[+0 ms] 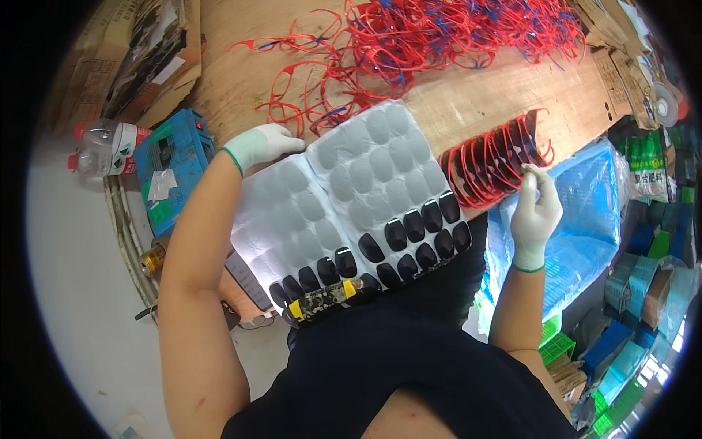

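Our left hand (266,145) lies at the edge of the grey tray (361,175), our right hand (536,212) at a row of red glasses (488,161); we cannot tell whether either pinches anything. That row seems lens-fitted; beyond our hands, heaped frames (446,33) seem unfitted, and dark lenses (414,225) sit between them, bodyward.

Glare brightens the white tray (257,252) (edges bend).

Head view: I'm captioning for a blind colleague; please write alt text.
Gloved left hand at the far edge of a white tray, dark lenses along its near side; gloved right hand at a row of red glasses. Beyond lies a pile of red frames.
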{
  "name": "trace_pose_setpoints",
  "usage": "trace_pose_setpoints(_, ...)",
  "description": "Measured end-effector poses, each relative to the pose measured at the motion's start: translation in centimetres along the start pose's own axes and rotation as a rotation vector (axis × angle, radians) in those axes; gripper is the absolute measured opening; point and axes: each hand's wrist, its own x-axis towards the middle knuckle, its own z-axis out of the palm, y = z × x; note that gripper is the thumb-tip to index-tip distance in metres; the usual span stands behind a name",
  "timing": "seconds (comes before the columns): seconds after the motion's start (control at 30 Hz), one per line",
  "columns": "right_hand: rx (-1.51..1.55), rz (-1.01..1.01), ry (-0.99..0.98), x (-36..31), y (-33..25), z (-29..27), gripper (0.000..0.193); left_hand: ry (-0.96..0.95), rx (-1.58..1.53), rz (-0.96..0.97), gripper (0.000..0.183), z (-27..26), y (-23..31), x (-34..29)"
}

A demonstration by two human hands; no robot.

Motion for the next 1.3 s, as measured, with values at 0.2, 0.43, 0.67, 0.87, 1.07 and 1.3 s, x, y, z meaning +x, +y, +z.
trace_pose_setpoints(0.2,-0.020,-0.028,-0.230,-1.9,-2.7,0.6,0.019,0.249,0.147,-0.033,0.051,0.2,0.5,-1.2)
trace_pose_setpoints(0.43,0.094,0.025,-0.436,-3.7,-6.1,1.8,0.023,0.849,-0.082,0.253,0.028,0.2,2.4,-11.3)
trace_pose_setpoints(0.67,-0.110,-0.457,-0.679,-8.8,-12.5,6.0,0.018,0.905,-0.214,0.546,0.028,5.8,4.8,-18.1)
trace_pose_setpoints(0.87,-0.348,-0.419,-0.686,-10.3,-13.6,6.6,0.023,0.805,-0.268,0.738,0.037,13.3,3.5,-24.9)
trace_pose_setpoints(1.07,-0.305,-0.424,-0.584,-11.8,-13.5,7.3,0.019,0.517,-0.797,0.772,0.036,19.7,4.4,-27.3)
trace_pose_setpoints(1.3,-0.048,-0.484,-0.731,-11.3,-13.4,7.2,0.011,0.528,-0.727,0.811,0.028,21.2,6.3,-28.9)
